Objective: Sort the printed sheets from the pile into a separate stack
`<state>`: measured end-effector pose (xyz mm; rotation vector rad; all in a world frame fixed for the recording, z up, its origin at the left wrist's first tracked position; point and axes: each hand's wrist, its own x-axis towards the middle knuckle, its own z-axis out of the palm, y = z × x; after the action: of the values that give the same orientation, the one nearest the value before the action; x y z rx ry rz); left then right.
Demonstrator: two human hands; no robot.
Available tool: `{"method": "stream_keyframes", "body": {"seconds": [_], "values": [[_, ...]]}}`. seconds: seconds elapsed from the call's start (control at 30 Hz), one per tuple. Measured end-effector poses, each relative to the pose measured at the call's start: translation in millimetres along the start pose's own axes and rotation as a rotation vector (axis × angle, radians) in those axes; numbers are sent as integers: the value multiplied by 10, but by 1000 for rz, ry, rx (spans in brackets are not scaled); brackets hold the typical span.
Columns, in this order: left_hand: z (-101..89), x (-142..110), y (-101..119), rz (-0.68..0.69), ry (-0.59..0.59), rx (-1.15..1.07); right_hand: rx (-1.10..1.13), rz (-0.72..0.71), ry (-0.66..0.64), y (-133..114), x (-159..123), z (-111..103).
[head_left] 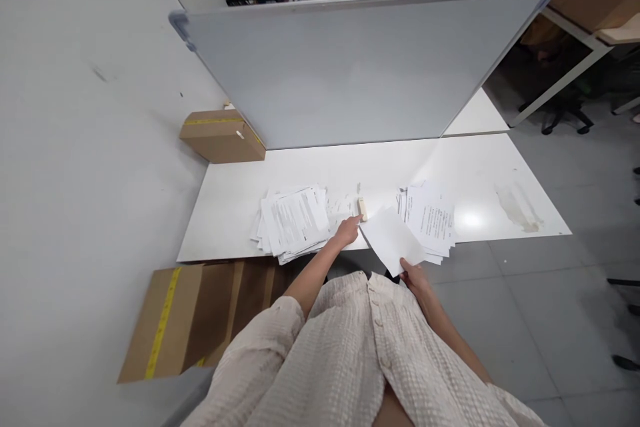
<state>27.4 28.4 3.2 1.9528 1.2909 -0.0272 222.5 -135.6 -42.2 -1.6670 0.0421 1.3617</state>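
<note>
On the white table, a small beige stapler [363,209] lies between two paper piles. My left hand [348,230] reaches to its near end, index finger stretched out and touching it or just beside it; the other fingers are partly hidden. A blank-looking white sheet [393,238], perhaps more than one, is pinched at its near right corner by my right hand [411,274], thumb on top. Its left corner comes close to the stapler. Part of this sheet overlaps the right pile of printed papers [431,217]. Left of my left hand sits a larger, untidy pile of printed papers [296,219].
A large whiteboard [350,74] stands across the back of the table [225,214]. One cardboard box [225,137] is at the back left, by the wall. An open cardboard box [175,320] sits below the table's left front edge. Grey floor [565,307] lies to the right.
</note>
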Motion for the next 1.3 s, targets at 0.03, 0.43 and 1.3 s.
{"method": "stream_keyframes", "body": {"seconds": [0.03, 0.43, 1.3], "values": [[6, 25, 0, -10, -28, 16, 3, 0, 9, 8, 7, 26], [141, 221, -72, 0, -101, 108, -12, -7, 45, 1, 53, 22], [116, -109, 5, 23, 69, 37, -89, -200, 149, -343, 73, -91]]}}
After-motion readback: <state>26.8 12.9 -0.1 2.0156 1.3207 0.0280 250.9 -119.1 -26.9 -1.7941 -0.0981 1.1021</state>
